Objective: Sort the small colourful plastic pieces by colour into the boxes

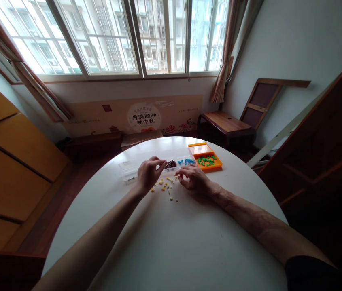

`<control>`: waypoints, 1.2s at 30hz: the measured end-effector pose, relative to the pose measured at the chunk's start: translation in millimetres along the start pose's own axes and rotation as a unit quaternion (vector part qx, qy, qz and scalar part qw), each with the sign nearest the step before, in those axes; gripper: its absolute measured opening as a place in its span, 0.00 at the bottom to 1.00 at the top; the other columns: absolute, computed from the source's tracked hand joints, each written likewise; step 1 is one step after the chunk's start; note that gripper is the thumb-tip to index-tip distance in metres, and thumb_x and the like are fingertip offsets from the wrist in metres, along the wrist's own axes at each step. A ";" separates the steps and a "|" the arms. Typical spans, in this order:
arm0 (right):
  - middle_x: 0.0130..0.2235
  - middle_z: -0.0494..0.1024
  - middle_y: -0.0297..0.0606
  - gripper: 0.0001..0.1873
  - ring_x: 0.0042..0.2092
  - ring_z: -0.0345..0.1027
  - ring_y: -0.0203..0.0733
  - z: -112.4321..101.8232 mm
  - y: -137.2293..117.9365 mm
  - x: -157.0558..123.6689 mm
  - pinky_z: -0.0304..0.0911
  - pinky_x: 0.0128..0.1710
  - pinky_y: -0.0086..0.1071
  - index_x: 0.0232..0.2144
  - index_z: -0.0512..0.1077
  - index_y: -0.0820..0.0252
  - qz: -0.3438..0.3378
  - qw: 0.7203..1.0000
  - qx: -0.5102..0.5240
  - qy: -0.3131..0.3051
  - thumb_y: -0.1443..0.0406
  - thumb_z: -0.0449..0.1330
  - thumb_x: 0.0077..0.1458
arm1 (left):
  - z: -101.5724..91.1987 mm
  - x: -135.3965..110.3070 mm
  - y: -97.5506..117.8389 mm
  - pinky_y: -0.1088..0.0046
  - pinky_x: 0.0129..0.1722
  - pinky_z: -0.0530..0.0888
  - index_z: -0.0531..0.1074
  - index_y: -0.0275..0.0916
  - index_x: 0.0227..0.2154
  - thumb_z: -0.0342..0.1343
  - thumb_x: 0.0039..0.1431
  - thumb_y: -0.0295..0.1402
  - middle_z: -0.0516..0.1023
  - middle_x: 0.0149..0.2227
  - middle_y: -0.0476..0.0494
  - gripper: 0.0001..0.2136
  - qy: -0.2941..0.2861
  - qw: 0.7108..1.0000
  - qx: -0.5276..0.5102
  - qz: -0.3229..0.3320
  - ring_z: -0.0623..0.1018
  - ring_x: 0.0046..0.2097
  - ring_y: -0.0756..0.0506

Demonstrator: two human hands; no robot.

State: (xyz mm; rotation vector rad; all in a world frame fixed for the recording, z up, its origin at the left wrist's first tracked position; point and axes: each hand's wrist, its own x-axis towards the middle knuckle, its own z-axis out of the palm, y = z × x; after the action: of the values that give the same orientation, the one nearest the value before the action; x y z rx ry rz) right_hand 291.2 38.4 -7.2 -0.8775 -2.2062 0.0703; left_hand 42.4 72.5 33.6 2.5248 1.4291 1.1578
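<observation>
My left hand hovers over the front edge of a clear plastic box, thumb and fingertips brought together; whatever they pinch is too small to make out. Beside its fingertips lies a heap of dark brown pieces in one compartment. Blue pieces fill the compartment to the right. My right hand rests low over the table, fingers curled, with its fingertips close to scattered small yellow pieces. What those fingers hold, if anything, cannot be seen. An orange box with its lid open holds green pieces.
The round white table carries all of this. Beyond it stand a wooden chair at the right back and a long printed cardboard panel under the window. Yellow-brown cabinets are at the left, a dark wooden panel at the right.
</observation>
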 end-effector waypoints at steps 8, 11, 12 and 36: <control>0.38 0.83 0.34 0.07 0.37 0.74 0.41 3.4 2.1 -1.4 0.66 0.50 0.37 0.41 0.79 0.54 0.005 1.000 -0.010 -0.001 0.71 0.64 0.65 | -22.5 -42.8 -11.7 0.69 0.40 0.73 0.86 0.44 0.42 0.61 0.73 0.39 0.83 0.40 0.46 0.09 -0.060 0.995 -0.001 0.075 0.77 0.32 0.48; 0.39 0.84 0.34 0.07 0.39 0.75 0.41 5.8 3.0 -2.1 0.65 0.50 0.37 0.42 0.79 0.54 0.004 1.000 -0.007 -0.004 0.71 0.64 0.65 | -30.3 -59.1 -20.3 0.70 0.39 0.74 0.85 0.45 0.44 0.63 0.71 0.40 0.83 0.42 0.46 0.09 -0.078 0.994 -0.023 0.074 0.78 0.33 0.48; 0.39 0.84 0.34 0.07 0.39 0.75 0.41 6.3 3.0 -2.1 0.65 0.50 0.36 0.42 0.79 0.54 0.004 1.000 -0.005 -0.005 0.71 0.64 0.65 | -31.0 -62.1 -21.9 0.70 0.38 0.74 0.85 0.45 0.45 0.64 0.70 0.41 0.83 0.43 0.46 0.09 -0.079 0.994 -0.023 0.067 0.78 0.33 0.48; 0.39 0.83 0.34 0.08 0.34 0.71 0.38 5.2 -1.3 -0.9 0.64 0.43 0.33 0.40 0.79 0.55 0.003 1.000 0.023 -0.009 0.73 0.63 0.65 | -40.7 -45.5 -40.0 0.65 0.43 0.76 0.84 0.42 0.44 0.58 0.75 0.42 0.86 0.44 0.44 0.12 0.083 0.996 0.012 -0.037 0.80 0.35 0.45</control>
State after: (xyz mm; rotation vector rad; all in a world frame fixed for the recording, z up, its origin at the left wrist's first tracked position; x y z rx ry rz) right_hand 287.5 37.9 -11.1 -0.8618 -2.2094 0.1325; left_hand -25.6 48.6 22.1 2.4170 1.5672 1.3751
